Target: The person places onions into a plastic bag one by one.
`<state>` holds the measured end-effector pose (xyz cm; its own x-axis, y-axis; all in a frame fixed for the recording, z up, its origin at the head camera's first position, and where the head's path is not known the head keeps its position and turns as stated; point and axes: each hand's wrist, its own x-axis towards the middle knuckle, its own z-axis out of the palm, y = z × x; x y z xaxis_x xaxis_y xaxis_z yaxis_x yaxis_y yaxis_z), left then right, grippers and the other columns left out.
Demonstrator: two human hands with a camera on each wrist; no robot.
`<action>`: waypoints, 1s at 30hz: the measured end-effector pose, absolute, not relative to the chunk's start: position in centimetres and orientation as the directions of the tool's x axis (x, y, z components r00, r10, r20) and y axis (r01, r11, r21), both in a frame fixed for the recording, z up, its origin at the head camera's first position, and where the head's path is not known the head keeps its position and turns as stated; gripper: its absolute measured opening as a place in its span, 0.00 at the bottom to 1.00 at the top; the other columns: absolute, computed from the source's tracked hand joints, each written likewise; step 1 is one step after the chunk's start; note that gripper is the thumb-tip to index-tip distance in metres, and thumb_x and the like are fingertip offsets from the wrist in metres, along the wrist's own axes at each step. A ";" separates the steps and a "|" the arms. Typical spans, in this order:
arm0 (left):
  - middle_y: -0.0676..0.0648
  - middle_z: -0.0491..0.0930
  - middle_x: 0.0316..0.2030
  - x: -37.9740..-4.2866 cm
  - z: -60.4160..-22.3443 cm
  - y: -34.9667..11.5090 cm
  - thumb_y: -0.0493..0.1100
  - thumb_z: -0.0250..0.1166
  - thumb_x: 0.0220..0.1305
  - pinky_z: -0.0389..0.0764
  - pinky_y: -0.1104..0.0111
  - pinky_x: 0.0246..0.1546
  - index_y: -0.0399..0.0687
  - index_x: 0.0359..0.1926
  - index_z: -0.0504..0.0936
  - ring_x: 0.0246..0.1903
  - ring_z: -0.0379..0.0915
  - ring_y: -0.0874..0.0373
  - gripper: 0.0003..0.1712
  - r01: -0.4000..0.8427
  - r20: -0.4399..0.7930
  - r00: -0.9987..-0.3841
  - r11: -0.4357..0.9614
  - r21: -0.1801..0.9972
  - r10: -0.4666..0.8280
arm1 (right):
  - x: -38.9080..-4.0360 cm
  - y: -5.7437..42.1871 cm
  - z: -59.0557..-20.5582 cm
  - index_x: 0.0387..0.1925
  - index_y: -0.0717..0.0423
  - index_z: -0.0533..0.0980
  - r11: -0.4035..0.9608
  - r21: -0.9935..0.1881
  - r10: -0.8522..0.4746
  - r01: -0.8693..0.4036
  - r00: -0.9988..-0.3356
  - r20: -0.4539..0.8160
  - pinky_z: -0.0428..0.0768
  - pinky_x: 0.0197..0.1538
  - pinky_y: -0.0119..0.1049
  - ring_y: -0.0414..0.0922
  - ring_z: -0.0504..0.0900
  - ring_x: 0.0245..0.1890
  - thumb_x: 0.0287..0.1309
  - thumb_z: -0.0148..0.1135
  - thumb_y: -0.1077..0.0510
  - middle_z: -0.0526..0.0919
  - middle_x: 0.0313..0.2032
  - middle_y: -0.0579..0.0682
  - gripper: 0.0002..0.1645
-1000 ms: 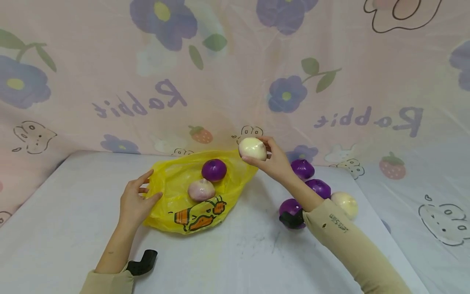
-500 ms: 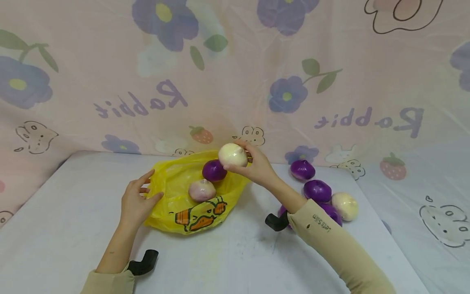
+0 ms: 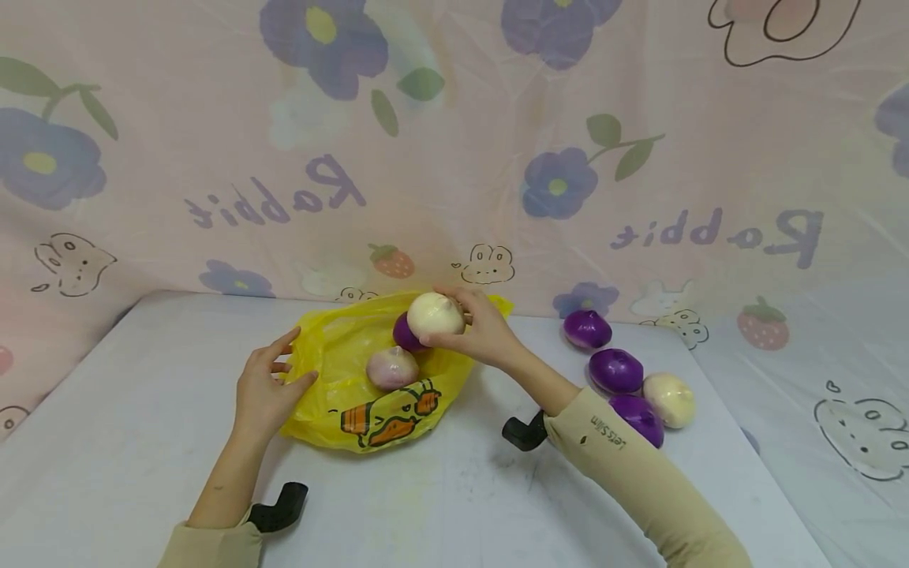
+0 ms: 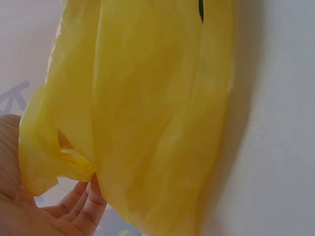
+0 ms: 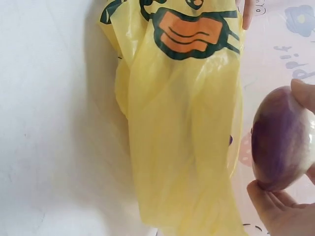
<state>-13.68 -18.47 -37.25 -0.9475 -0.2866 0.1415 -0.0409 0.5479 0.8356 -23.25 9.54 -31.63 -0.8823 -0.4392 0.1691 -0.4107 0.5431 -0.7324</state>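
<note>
In the head view my right hand holds a glossy onion by its sides, over a yellow plastic bag. The onion's upper side is white with a small tip; the right wrist view shows purple on its other side. Inside the bag's mouth sit a purple onion, partly hidden behind the held one, and a pinkish-white onion. My left hand touches the bag's left edge with fingers spread and thumb apart. The left wrist view shows a bag handle draped by that hand.
To the right on the white table lie several more onions: a purple one at the back, a purple one in the middle, a purple one by the sleeve and a white one. A printed curtain hangs behind.
My right hand has carried the white-topped onion left and slightly down, from the bag's right edge to over its mouth, now covering part of the purple onion. My left hand stays in place.
</note>
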 end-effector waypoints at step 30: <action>0.33 0.65 0.58 -13.7 -37.4 -18.5 0.33 0.65 0.58 0.71 0.48 0.53 0.45 0.70 0.63 0.48 0.67 0.42 0.39 -0.056 0.119 -0.951 0.537 0.842 -0.284 | -23.6 8.7 -33.0 0.63 0.56 0.69 0.692 -0.509 -0.603 -0.511 -0.798 -0.019 0.76 0.54 0.48 0.52 0.75 0.55 0.43 0.74 0.51 0.77 0.57 0.55 0.43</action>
<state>-13.68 -18.50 -37.44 -0.9513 -0.2844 0.1187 -0.0557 0.5373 0.8415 -23.57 8.66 -32.96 -0.7975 -0.6030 -0.0190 -0.5113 0.6924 -0.5090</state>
